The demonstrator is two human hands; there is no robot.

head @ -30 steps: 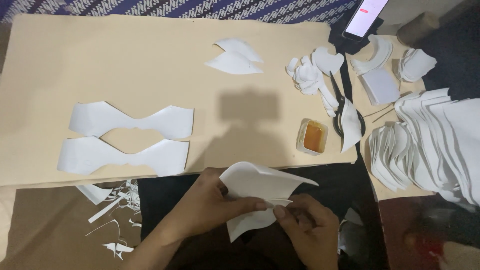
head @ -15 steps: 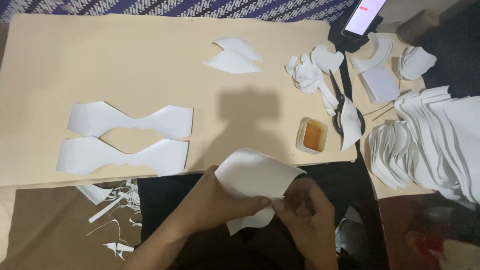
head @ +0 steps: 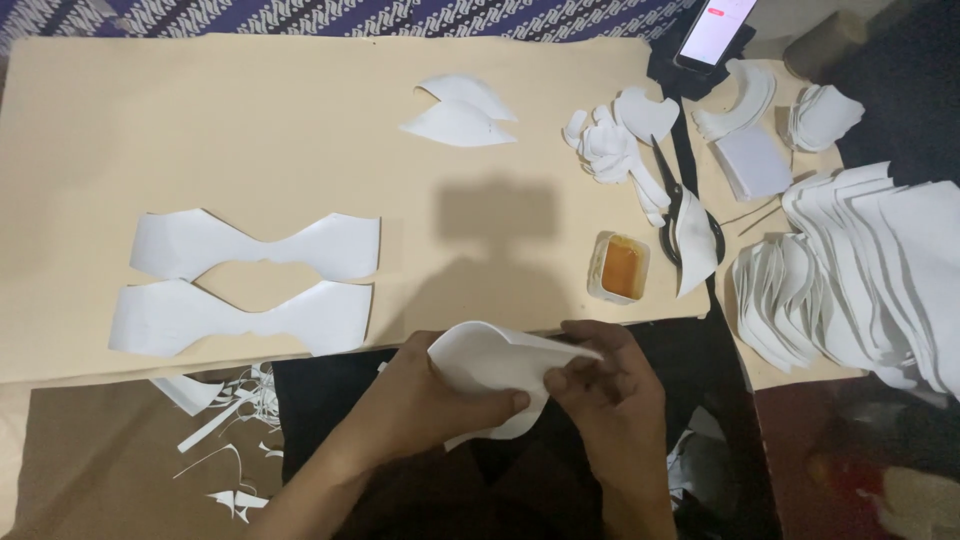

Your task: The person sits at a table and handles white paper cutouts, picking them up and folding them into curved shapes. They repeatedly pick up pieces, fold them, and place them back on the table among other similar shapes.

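Both bare forearms reach in from the bottom edge and meet low in the middle of the view. The left hand [head: 435, 405] lies palm-down, fingers curled, thumb stretched rightward and pressed flat. The right hand [head: 610, 385] sits just beside it, knuckles up, fingertips pinched together toward the left hand.

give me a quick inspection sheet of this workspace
surface: tan board, dark cloth at its near edge
job's things: curved white piece held in both hands
clutter: two bow-shaped cutouts, two leaf shapes, glue tub, scissors, scraps, stacked pieces, trimmings, phone
grippers: left hand grips the piece from below; right hand pinches its right edge
cables: nothing seen
surroundings: patterned fabric along the far edge
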